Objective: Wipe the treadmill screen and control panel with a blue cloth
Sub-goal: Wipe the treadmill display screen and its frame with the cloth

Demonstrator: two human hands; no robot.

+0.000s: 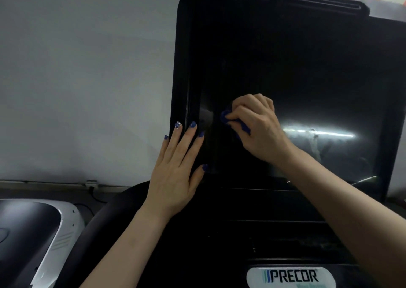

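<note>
Wiping a treadmill screen: one hand braces the console, the other works a bunched cloth on the glass.

Left to right: a white-and-black housing [33,232] of a neighbouring machine sits low beside a grey wall; the left hand [175,173] lies flat with fingers straight, pressing on the left bezel of the console; the right hand [257,125] has its fingers curled round the blue cloth [237,123], held against the lower-left part of the dark screen [307,79], where smears catch the light farther right. The cloth looks soft, light and easily crumpled, best gripped in a wad; the glossy screen seems hard, smooth and slippery, likely needing only moderate pressure. Below lies the matte ribbed control panel [252,217].
</note>
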